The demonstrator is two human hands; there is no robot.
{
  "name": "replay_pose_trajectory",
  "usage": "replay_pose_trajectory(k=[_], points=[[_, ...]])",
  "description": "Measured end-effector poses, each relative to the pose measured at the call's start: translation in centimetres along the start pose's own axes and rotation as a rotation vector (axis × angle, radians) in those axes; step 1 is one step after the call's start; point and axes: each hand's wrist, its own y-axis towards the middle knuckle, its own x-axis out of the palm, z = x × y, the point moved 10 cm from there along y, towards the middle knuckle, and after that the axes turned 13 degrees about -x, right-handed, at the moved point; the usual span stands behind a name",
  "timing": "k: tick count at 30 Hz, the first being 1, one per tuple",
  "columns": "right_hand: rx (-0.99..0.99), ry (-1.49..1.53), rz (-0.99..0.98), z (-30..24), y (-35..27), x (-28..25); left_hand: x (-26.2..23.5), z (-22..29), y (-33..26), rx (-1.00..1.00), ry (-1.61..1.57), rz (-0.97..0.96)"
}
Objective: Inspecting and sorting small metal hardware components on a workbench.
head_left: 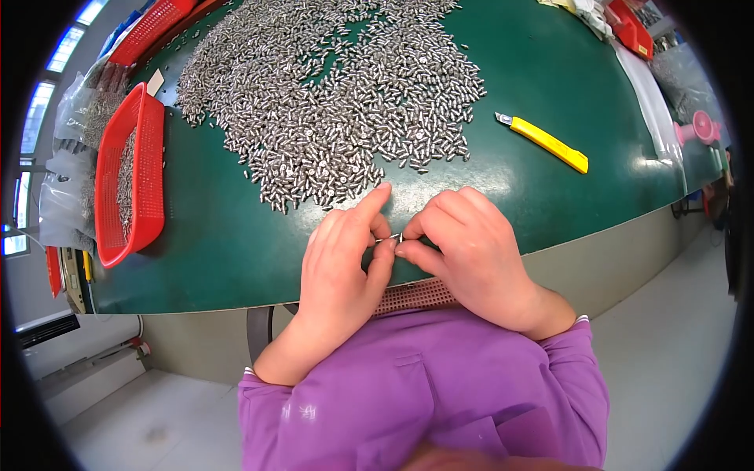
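My left hand (339, 250) and my right hand (477, 245) meet just above the table's near edge, thumbs and index fingers pinched toward each other. Between the fingertips is a small shiny metal part (395, 236), mostly covered by them; its exact shape is too small to make out. Both hands appear to grip it, one from each side. Right beyond my fingers spreads a large heap of small silvery metal parts (338, 118), short and bullet-shaped, loose on the green tabletop (236, 259).
A yellow utility knife (546, 143) lies to the right, blade tip showing. On the left stands a red perforated basket (149, 196) with more metal parts. Clear plastic bags (67, 192) sit beyond it. A pink object (699, 128) is at the far right edge.
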Motion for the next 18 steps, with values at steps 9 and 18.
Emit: replay_pose_trajectory(k=[9, 18], points=[[-0.021, -0.003, 0.025, 0.0, 0.2, 0.0, -0.3, -0.3, -0.4, -0.007, -0.048, -0.053], [-0.02, 0.002, 0.022, 0.1, 0.4, 0.2, -1.0, -0.7, -0.4, -0.054, 0.028, 0.062]])
